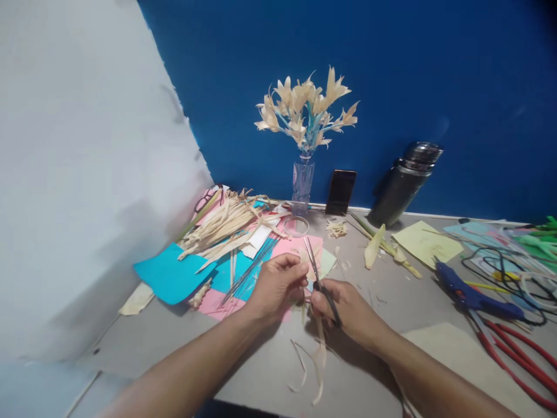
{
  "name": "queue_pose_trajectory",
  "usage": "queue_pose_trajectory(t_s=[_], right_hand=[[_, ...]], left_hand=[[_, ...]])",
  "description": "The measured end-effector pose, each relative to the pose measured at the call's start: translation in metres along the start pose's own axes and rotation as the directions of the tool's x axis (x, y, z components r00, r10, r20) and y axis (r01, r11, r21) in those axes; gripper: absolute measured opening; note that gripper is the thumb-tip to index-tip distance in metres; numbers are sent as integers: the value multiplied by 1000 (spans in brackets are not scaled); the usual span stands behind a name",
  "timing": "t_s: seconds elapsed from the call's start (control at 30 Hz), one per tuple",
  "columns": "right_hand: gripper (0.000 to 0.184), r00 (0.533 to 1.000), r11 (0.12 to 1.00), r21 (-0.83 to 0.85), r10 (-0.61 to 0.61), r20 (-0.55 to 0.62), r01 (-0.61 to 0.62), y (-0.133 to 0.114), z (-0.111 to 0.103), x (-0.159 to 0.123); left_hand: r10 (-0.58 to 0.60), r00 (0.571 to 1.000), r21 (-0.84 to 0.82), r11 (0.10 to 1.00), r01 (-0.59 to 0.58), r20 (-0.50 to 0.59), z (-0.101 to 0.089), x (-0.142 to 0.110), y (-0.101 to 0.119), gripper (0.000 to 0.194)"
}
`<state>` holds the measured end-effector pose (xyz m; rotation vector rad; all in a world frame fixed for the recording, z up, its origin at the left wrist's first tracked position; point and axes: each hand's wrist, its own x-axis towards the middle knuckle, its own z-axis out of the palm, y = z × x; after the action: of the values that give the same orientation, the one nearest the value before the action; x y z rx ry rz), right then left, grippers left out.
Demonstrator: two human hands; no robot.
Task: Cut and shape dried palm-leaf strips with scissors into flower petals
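Observation:
In the middle of the table my right hand (343, 307) is closed round the black handle of a pair of scissors (312, 258), blades pointing up and away. Just left of the blades, my left hand (278, 284) is closed, thumb and fingertips pinched together; what sits between them is too small to make out. Below both hands a pale dried husk strip (321, 360) hangs or lies towards the table's front edge; where its upper end goes is hidden by my fingers. Pink paper (282, 247) with pale scraps lies beyond my fingertips.
Dried husk strips (235, 217), blue paper (174, 273) and thin wires (252, 270) lie left. Behind stand a bottle of husk flowers (302, 186), a phone (340, 191) and a leaning flask (404, 186). Right are a blue glue gun (474, 296) and red-handled cutters (513, 354).

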<state>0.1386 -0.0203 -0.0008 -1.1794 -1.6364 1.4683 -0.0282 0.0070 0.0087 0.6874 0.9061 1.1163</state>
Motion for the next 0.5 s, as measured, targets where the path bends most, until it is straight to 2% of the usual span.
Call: queue_pose_trajectory(t_s=[0.5], right_hand=[[55,994,986,126,107,29,-109,-4,3,0]], left_hand=[[-18,999,-18,1000,19,46,2,-2,0,36]])
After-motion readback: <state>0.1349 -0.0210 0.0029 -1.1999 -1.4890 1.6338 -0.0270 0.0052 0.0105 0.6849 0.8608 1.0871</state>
